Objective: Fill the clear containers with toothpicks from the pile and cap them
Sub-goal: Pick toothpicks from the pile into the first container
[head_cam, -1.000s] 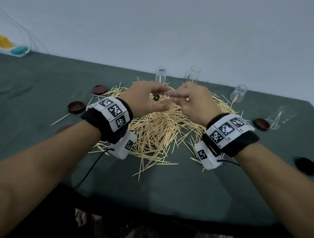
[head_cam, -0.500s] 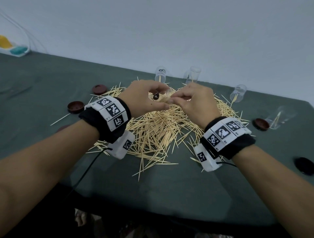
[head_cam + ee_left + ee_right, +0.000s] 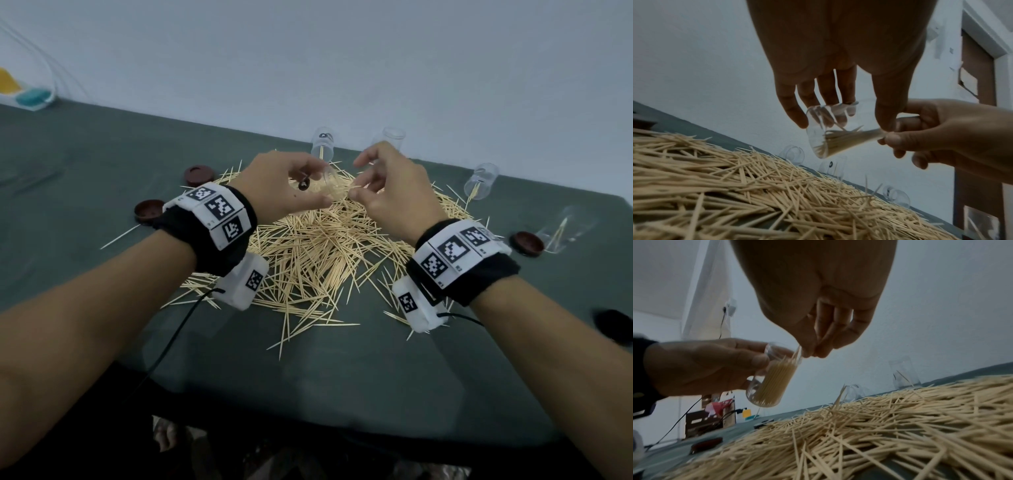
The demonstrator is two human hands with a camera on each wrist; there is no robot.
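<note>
left hand (image 3: 701, 368) holds tilted container (image 3: 772, 378); right hand (image 3: 818, 308) pinches toothpicks (image 3: 797, 353).

Light level: dim and flat in all three views, with a cool grey-blue cast over the wall (image 3: 342, 61) and the green table (image 3: 308, 377).
Shadows: soft and faint; no hard edges under my forearms or the toothpick pile (image 3: 318, 246).
Backlight: in both wrist views the pale wall is brighter than my skin, so my left hand (image 3: 838, 56) and right hand (image 3: 818, 288) read dark, almost as silhouettes.
Glare: small highlights on the clear container (image 3: 770, 376) I hold; no blown-out patches.
Blur: nearest toothpicks smear in both wrist views; my palms are soft.
Distortion: the table's far edge slants and bows; my forearms swell toward the head view's lower corners.
Noise: grainy in the dark lower strip.
</note>
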